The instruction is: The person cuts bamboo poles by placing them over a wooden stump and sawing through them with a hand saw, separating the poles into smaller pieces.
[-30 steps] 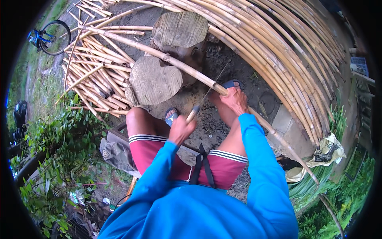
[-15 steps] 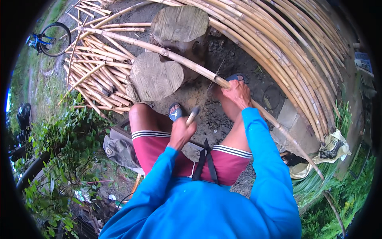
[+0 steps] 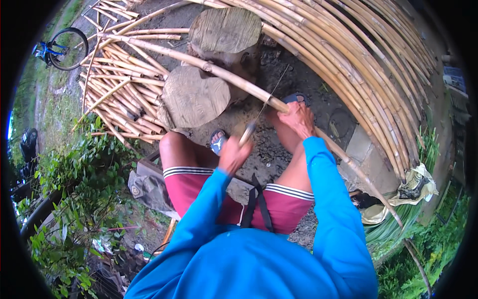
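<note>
One long, pale tan bamboo pole [image 3: 238,81] slanted across the scene, passing over the notched far edge of the nearer of two sawn, grey-brown wooden stumps [image 3: 195,98]; the second stump [image 3: 226,30] stood just beyond it. The pole's left end reached a pile of short tan bamboo pieces [image 3: 124,92], too overlapped to count, at the left of the bare ground [image 3: 261,164]. On the right lay long, bending bamboo poles [image 3: 343,70], well over a dozen, side by side.

One tool with a thin dark blade [image 3: 280,79] and a pale, rounded handle [image 3: 246,134] crossed the long pole; how deep the blade sat could not be told.

The left hand [image 3: 235,154] was a fist between the knees, its grip clamped round the handle, the elbow bent and the blue-sleeved forearm rising from the lower left. The right hand [image 3: 298,119] was stretched further forward, back upward, its grip clamped on the pole just beside the blade, the arm nearly straight.

Two dark blue sandals [image 3: 218,141] showed on the feet. One blue bicycle [image 3: 52,50] stood near the ground's far left edge.
</note>
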Tool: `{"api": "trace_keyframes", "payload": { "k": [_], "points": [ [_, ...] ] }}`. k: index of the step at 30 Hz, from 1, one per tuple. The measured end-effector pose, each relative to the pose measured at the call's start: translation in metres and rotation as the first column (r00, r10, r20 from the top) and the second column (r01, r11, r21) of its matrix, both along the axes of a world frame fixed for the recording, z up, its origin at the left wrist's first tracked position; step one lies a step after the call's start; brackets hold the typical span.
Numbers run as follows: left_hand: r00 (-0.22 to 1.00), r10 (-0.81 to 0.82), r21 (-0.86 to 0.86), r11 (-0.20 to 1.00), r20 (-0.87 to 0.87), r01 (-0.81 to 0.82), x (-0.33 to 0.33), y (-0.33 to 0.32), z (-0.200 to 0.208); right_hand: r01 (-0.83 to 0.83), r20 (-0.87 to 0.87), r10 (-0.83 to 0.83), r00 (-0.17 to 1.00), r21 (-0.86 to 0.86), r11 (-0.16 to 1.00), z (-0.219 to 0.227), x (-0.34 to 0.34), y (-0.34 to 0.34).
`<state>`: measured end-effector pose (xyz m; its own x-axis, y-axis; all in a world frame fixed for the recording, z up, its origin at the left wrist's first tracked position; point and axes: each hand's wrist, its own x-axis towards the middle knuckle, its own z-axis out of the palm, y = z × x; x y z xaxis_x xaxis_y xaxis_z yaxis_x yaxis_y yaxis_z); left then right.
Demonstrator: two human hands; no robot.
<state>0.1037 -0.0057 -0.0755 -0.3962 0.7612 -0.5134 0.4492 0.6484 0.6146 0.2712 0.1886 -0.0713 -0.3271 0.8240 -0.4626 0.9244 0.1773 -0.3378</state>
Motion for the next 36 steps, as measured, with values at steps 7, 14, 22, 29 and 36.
{"api": "trace_keyframes", "payload": {
  "k": [7, 14, 22, 29, 36],
  "points": [
    [0.993, 0.003, 0.002, 1.000, -0.120, -0.003, -0.005, 0.033, 0.009, -0.019, -0.059, 0.019, 0.998, -0.002, 1.000, 0.006, -0.015, 0.009],
    [0.995, 0.030, 0.048, 0.998, 0.091, -0.034, 0.000, -0.026, 0.022, -0.022, -0.016, 0.022, 1.000, -0.018, 1.000, -0.003, 0.007, 0.000],
    [0.993, 0.002, 0.063, 0.998, 0.115, -0.010, -0.001, -0.061, 0.040, -0.047, 0.014, 0.048, 0.999, -0.064, 0.997, 0.002, 0.006, 0.004],
    [0.999, -0.013, -0.014, 1.000, 0.052, 0.014, -0.008, 0.001, 0.051, -0.064, -0.054, 0.072, 0.996, 0.139, 0.988, -0.002, 0.005, -0.004],
    [0.960, -0.032, 0.156, 0.988, 0.279, -0.013, -0.037, -0.062, 0.101, -0.122, -0.069, 0.129, 0.989, 0.097, 0.988, 0.011, 0.017, 0.002]
  ]
}}
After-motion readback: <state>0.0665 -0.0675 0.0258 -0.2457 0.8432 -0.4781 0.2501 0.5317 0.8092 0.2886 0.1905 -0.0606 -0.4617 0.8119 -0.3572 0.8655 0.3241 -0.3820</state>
